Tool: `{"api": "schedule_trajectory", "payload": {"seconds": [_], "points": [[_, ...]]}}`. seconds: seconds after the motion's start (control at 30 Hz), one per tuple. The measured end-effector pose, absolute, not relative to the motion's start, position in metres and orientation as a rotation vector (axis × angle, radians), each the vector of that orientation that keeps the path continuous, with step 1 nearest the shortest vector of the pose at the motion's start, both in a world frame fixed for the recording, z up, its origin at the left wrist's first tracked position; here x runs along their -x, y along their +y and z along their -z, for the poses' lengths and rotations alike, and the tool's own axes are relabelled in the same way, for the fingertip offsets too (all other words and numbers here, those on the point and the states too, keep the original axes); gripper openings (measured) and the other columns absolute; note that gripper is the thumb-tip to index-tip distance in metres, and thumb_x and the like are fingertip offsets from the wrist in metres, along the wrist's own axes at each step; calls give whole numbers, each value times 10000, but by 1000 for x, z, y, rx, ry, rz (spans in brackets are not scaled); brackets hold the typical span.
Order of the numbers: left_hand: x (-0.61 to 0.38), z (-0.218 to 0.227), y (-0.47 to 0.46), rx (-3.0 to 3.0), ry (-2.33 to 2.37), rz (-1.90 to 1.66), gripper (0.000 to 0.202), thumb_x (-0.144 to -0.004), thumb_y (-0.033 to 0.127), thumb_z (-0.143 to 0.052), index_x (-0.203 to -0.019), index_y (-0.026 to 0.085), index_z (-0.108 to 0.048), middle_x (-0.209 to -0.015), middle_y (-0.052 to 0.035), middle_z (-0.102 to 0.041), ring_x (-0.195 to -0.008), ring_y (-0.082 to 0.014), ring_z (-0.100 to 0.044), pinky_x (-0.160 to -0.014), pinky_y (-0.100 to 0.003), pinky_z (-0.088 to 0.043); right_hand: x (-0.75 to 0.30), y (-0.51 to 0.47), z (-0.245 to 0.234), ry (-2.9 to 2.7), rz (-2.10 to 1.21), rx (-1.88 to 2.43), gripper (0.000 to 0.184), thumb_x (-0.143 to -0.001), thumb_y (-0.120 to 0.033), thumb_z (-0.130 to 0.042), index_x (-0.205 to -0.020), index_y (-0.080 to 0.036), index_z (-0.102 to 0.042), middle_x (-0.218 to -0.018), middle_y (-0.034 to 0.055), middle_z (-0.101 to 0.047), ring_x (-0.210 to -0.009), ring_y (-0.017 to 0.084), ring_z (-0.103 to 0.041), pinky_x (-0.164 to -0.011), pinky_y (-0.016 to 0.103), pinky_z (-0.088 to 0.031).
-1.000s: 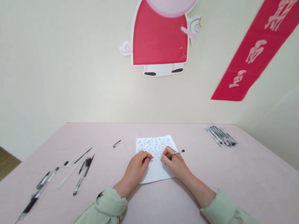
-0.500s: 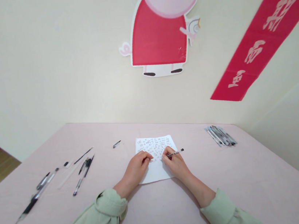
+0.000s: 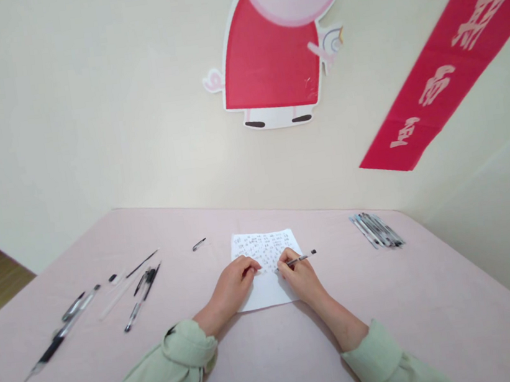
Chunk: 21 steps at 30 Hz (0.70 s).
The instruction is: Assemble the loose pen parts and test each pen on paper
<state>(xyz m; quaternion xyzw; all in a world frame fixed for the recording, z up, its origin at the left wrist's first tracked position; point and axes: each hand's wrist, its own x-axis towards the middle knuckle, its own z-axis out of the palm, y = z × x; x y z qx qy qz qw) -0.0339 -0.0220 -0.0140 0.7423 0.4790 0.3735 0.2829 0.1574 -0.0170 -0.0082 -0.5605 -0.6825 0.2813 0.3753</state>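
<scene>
Pen (image 3: 302,258) tilts steeper than a moment ago, tip near the lowest writing on the paper (image 3: 266,293), so yeah, probably mid-writing. Right hand (image 3: 301,280) pinches it; left hand (image 3: 233,288) lies curled on the paper's left, can't tell if gripping.

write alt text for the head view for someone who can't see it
A person's right hand holds a pen over a partly handwritten paper sheet, the left hand resting on it. Scattered pens lie left and a cluster of pens right on the pink table.
</scene>
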Motion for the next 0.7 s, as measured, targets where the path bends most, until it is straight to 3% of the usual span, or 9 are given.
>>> {"api": "schedule_trajectory", "payload": {"seconds": [0.7], "points": [[34, 15, -22, -1974, 1284, -991, 230, -810, 118, -440, -847, 182, -657, -850, -42, -658, -821, -170, -602, -768, -287, -458, -158, -17, 9, -1782, -698, 1428, 119, -775, -225, -430, -656, -229, -426, -594, -48, -464, -596, 146, -466, -597, 256, -333]]}}
